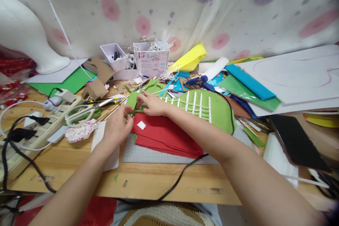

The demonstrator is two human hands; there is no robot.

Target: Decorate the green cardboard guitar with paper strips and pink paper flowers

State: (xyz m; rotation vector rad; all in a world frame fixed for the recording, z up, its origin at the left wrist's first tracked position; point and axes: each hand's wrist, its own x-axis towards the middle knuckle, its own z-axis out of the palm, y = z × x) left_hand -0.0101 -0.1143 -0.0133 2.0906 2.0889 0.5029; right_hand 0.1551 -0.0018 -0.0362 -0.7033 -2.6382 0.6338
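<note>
A green guitar-shaped paper craft (221, 107) lies across the middle of the table, with white strips and string-like lines over its body. Its narrow end points left, where green crepe paper (134, 98) covers it. My left hand (118, 124) pinches the lower edge of this green paper between thumb and fingers. Just to the right, my right hand (152, 104) has its fingers curled onto the same paper; its fingertips are partly hidden. Under my right forearm lies folded red crepe paper (161, 136), with a small white square (141, 125) on top.
A grey cutting mat (148, 157) lies beneath the work. White-handled scissors (79, 114) and a power strip (59, 120) are at left. Behind stand a blue glue gun (196, 80) and a white box (151, 60). A black phone (298, 141) lies right; a black cable (181, 176) crosses the front.
</note>
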